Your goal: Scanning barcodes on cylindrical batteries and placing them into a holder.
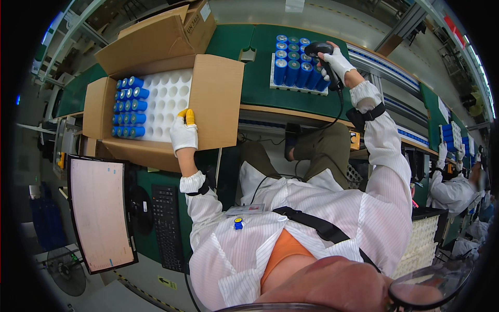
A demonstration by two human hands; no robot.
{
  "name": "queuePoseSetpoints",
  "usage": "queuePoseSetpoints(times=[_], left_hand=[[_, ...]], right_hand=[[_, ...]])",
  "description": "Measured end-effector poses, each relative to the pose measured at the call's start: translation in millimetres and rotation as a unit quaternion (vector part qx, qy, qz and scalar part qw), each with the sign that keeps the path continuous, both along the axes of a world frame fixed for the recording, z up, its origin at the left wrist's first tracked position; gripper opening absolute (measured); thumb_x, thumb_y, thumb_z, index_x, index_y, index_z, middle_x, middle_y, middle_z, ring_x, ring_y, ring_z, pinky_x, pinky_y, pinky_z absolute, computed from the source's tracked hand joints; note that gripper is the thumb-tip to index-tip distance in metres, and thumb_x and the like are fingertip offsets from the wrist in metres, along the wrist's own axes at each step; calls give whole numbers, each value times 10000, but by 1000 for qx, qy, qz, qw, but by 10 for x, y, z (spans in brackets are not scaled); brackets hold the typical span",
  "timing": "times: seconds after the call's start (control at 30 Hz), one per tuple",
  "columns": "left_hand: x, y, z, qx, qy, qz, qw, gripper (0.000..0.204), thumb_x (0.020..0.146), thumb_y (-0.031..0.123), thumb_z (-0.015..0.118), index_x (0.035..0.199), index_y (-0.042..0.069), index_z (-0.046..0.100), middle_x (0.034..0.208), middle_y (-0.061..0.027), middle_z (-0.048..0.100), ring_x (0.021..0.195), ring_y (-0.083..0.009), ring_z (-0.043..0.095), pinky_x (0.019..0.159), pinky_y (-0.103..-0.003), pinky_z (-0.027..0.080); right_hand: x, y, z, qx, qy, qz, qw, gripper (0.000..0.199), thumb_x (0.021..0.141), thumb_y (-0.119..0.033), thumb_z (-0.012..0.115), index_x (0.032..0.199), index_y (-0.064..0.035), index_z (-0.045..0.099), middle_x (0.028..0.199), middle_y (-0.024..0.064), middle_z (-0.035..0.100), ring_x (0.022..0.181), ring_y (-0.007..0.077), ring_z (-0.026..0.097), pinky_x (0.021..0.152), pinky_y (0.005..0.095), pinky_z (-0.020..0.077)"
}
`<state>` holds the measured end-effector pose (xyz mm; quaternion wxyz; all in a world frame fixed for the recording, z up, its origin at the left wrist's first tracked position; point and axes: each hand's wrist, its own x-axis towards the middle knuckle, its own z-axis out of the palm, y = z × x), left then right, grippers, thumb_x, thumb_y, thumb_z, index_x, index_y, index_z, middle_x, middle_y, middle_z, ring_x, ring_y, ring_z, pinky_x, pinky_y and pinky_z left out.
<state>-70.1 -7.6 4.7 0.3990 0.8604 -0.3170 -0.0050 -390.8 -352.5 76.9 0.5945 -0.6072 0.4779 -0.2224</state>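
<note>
Green workbench (260,88) on a factory line, conveyor rails behind it, seen from above. Cardboard box (156,104) sits open at the bench's left end, flaps up, white moulded tray (171,99) inside with blue cylindrical cells (129,106) lying in rows along its left side; rest of the tray pockets bare. Left hand (184,132), white glove with yellow fingertips, rests on the box's near edge, fingers curled over the rim, gripping the cardboard. Right hand (337,63), white glove, arm stretched out, clenched around a black handheld scanner (319,50); its cable runs down toward the bench edge. Scanner head hovers just over the far right corner of a small white rack (293,86) of upright blue cells (293,65), standing in rows on the bench, well apart from the box. Monitor (100,213) and black keyboard (166,223) lower left, under the box. Another person (457,187) in white works at far right beside more blue cells.
</note>
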Motion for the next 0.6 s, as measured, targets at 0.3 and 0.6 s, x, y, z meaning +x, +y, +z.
queuePoseSetpoints(times=[0.3,0.6], left_hand=[[-24,12,56,5,15,-2,1000,316,956,280,651,1123,14,690,868,-175,705,724,-244,649,695,-342,508],[-29,6,66,4,28,1,1000,319,956,275,655,1125,6,688,878,-174,714,716,-235,661,690,-342,513]], right_hand=[[61,-54,-47,13,1,-11,1000,728,944,-180,616,1519,-231,173,803,107,615,531,169,574,438,310,498],[-185,384,31,-1,17,42,999,739,950,-225,619,1530,-219,162,819,111,629,515,168,576,415,304,495]])
